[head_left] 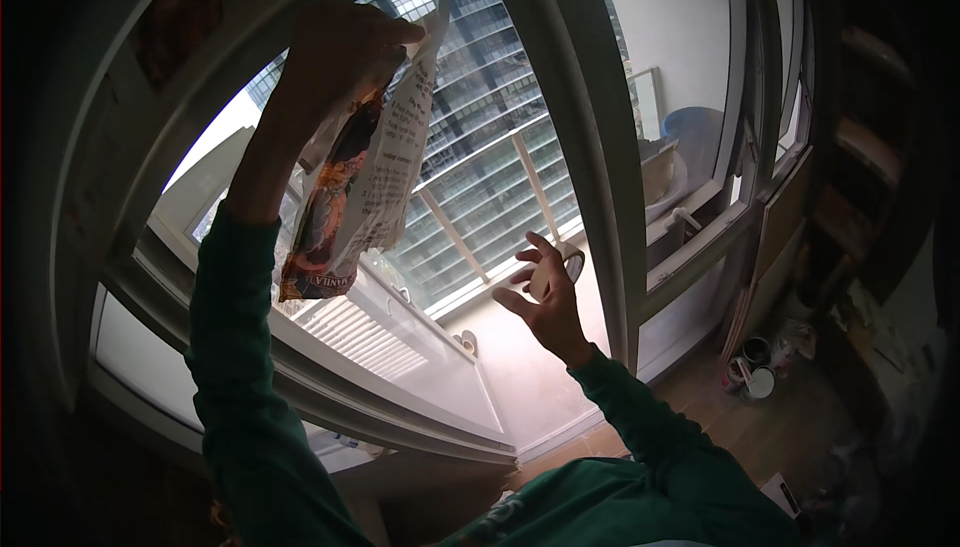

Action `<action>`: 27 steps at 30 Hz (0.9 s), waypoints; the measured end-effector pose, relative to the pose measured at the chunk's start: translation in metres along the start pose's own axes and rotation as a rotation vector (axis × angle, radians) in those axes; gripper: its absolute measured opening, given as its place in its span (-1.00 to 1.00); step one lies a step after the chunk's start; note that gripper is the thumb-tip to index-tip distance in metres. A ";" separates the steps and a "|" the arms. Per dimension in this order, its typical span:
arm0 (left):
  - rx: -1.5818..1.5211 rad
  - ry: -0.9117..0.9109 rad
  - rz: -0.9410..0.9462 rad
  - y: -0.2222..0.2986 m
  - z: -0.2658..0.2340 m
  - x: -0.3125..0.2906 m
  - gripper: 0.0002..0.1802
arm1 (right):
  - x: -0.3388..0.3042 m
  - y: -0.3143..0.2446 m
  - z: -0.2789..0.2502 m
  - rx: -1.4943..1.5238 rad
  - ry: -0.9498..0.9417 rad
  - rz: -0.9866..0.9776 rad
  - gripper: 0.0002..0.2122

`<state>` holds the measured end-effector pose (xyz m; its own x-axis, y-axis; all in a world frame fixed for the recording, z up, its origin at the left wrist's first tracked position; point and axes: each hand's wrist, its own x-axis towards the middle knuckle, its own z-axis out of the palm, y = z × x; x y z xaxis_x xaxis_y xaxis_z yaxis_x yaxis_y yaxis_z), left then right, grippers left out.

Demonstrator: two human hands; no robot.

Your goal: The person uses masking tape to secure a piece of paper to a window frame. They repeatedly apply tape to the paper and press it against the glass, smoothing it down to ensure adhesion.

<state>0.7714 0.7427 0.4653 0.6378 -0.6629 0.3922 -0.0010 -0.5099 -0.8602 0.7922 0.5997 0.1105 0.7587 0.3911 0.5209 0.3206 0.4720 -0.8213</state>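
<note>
My left hand [345, 47] is raised high at the upper left, with its fingers pinched on the top of a printed paper sheet [390, 162]. The sheet hangs down in front of the glass, creased, with one side of dark text on white and another of dark orange pictures. Lower and to the right, my right hand [553, 312] has its thumb and some fingers spread. A roll of tape [574, 264] rests against its fingers; how the fingers hold the roll is partly hidden. The two hands are well apart.
Light window frames [575, 97] surround the opening, with a balcony railing [530, 172] and a tall building [480, 57] beyond. Outside at the right is a blue tub [695, 127]. Cans [760, 381] stand on the wooden floor at the lower right.
</note>
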 end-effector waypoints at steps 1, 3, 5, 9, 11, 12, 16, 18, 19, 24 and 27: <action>0.034 -0.017 -0.010 0.000 -0.001 0.006 -0.69 | 0.012 -0.005 0.008 -0.006 0.005 -0.076 -0.14; -0.068 -0.019 0.015 -0.002 -0.004 0.014 -0.70 | 0.035 -0.011 0.027 -0.030 0.004 -0.193 0.04; -0.139 -0.001 0.062 -0.013 -0.001 0.006 -0.70 | 0.045 -0.019 0.051 0.034 0.052 -0.321 0.07; -0.132 0.067 0.109 -0.025 0.005 0.006 -0.69 | 0.057 -0.042 0.077 0.063 0.094 -0.443 0.22; -0.042 0.043 0.099 -0.020 0.006 0.012 -0.69 | 0.061 -0.048 0.089 0.137 0.079 -0.429 0.27; 0.025 0.017 0.111 -0.021 0.008 0.014 -0.70 | 0.060 -0.051 0.096 0.175 0.078 -0.425 0.27; 0.101 -0.025 0.013 -0.021 0.013 0.020 -0.71 | 0.061 -0.063 0.119 0.346 0.125 -0.406 0.18; 0.145 -0.038 0.022 -0.028 0.019 0.020 -0.70 | 0.067 -0.066 0.122 0.405 0.172 -0.356 0.07; 0.167 -0.042 0.025 -0.031 0.020 0.020 -0.69 | 0.070 -0.068 0.118 0.398 0.220 -0.311 -0.24; 0.190 -0.081 -0.087 -0.028 0.002 0.016 -0.66 | 0.087 -0.080 0.075 0.523 0.277 -0.135 -0.76; 0.046 0.010 -0.119 -0.035 -0.007 0.010 -0.66 | 0.110 -0.082 0.032 0.413 0.362 -0.230 -0.80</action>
<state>0.7720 0.7499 0.5016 0.6237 -0.6045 0.4956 0.1099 -0.5599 -0.8212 0.8314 0.6295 0.2429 0.8644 -0.0182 0.5025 0.3077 0.8095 -0.4999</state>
